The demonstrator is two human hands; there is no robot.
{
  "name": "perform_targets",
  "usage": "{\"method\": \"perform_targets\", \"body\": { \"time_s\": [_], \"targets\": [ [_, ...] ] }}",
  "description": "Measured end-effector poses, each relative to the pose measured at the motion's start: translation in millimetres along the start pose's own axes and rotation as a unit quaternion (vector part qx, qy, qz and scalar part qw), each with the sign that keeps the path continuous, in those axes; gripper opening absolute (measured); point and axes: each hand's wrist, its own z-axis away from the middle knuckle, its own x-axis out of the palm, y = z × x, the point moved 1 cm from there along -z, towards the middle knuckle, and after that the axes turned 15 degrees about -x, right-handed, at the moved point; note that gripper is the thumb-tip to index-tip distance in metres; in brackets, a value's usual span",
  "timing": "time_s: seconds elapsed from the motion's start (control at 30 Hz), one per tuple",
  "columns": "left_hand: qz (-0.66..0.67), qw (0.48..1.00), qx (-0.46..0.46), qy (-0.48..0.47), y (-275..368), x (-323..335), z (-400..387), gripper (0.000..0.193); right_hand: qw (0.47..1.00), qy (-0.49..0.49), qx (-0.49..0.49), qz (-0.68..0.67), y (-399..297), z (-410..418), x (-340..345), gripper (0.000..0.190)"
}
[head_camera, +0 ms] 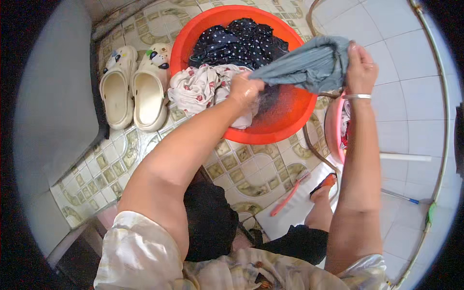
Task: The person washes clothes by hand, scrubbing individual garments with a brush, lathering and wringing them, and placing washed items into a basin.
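Observation:
A wet grey-blue cloth [308,67] is stretched between my two hands above the right side of a red plastic basin [282,132]. My left hand [246,88] grips its narrow, gathered end. The wider end is pinched by my right hand [362,67], which has a silver bangle at the wrist. Dark water shows in the basin under the cloth. A black polka-dot garment [243,43] lies at the basin's far side. Nearer to me, a white garment with red prints [197,88] hangs over the left rim, partly behind my left hand.
Cream clogs [148,94] stand left of the basin on patterned floor tiles. A pink basin [337,123] with clothes sits at the right, partly behind my right forearm. A pink brush [290,195] lies near my foot. A hose [311,145] runs between the basins.

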Motion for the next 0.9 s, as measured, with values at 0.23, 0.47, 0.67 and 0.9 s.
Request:
{"method": "perform_targets", "body": {
  "time_s": [0.23, 0.47, 0.67, 0.9],
  "targets": [
    [0.108, 0.994, 0.028, -0.002, 12, 12, -2, 0.023, 0.930, -0.332, 0.157, -0.014, 65, 97, 67, 0.037],
    [-0.476, 0.876, 0.057, 0.058, -25, 27, -12, 0.043, 0.788, -0.535, 0.076, 0.293, 69, 148, 136, 0.028],
    [-0.604, 0.795, 0.050, -0.008, -28, 19, -14, 0.039, 0.797, -0.543, 0.059, 0.258, 80, 87, 95, 0.026],
    [-0.007, 0.998, -0.056, 0.005, -41, 21, -39, 0.044, 0.829, -0.091, 0.303, -0.461, 13, 41, 27, 0.021]
  ]
}}
